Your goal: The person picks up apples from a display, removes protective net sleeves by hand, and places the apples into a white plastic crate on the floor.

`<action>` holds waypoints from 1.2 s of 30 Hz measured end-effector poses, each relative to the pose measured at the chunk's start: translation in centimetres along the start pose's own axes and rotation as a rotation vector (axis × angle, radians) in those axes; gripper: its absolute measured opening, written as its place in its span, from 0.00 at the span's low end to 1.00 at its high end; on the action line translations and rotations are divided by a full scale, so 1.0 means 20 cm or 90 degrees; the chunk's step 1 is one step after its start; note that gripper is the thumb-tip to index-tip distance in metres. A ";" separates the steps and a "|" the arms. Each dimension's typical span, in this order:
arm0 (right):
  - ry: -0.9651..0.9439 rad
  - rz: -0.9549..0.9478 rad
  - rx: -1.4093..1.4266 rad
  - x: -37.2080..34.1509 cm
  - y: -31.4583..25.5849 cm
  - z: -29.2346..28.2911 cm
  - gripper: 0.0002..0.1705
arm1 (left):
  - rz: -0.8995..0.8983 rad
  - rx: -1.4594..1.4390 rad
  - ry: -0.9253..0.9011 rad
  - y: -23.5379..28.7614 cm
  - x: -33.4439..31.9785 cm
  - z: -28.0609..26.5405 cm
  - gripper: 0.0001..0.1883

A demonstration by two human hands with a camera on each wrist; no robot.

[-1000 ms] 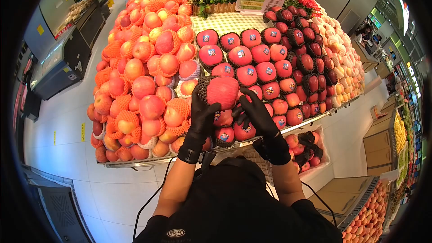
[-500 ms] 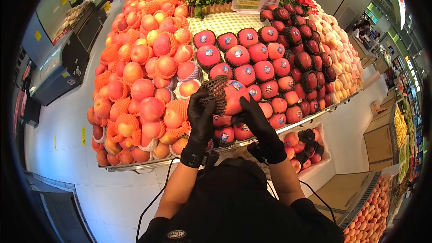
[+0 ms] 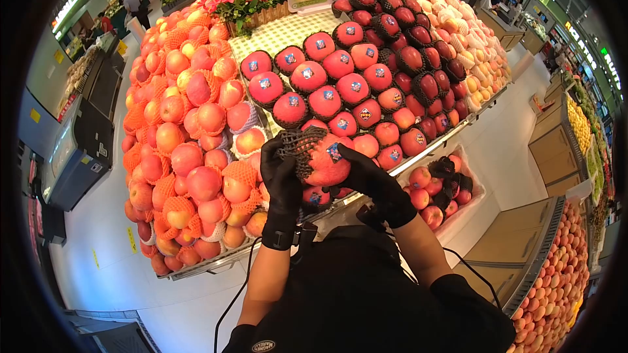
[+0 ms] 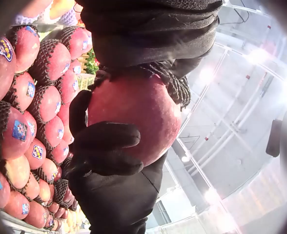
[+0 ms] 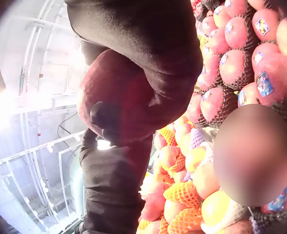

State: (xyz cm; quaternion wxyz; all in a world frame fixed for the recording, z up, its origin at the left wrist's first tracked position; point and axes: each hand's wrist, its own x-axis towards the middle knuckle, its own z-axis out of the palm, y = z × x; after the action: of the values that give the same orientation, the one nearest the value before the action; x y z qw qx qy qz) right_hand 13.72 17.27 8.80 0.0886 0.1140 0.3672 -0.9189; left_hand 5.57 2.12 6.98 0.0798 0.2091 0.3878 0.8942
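Brightly lit shop, checked tabletop (image 3: pixel 275 34) beyond fingers, rows of stickered apples (image 3: pixel 324 101) nearer! Left hand (image 3: pixel 281 180) grips netted end, right hand (image 3: pixel 376 186) clamps fingers round bare side, big apple (image 3: pixel 325 167) between them. Black foam net (image 3: pixel 302 147) covers one end only, rest uncovered.

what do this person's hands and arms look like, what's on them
The left hand and right hand both wear plain black gloves that cover the fingers. A black strap with small dark boxy hardware circles the left wrist, and similar dark gear sits at the right. Thin black cables run beside the forearms, below short black sleeves.
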 end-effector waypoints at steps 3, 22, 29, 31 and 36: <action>-0.044 0.060 -0.051 -0.03 -0.05 -0.12 0.35 | -0.018 0.030 0.002 -0.03 0.00 0.05 0.19; 0.120 -0.159 0.050 -0.52 -0.25 -0.69 0.41 | -0.067 0.042 0.073 -0.37 0.08 0.15 0.15; 0.187 -0.205 0.113 -0.67 -0.30 -0.87 0.37 | -0.089 0.207 0.077 -0.45 -0.02 0.22 0.17; 0.201 -0.200 0.118 -0.73 -0.32 -0.88 0.36 | -0.081 0.282 0.039 -0.46 -0.04 0.25 0.18; 0.216 -0.255 0.159 -0.80 -0.31 -1.05 0.35 | -0.127 0.229 0.063 -0.50 -0.07 0.32 0.18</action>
State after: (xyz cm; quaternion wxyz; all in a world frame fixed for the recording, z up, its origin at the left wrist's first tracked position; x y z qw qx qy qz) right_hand 30.54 37.61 2.47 -0.1718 0.2013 0.2758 -0.9241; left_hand 9.47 12.68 3.20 0.1099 0.1367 0.5634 0.8074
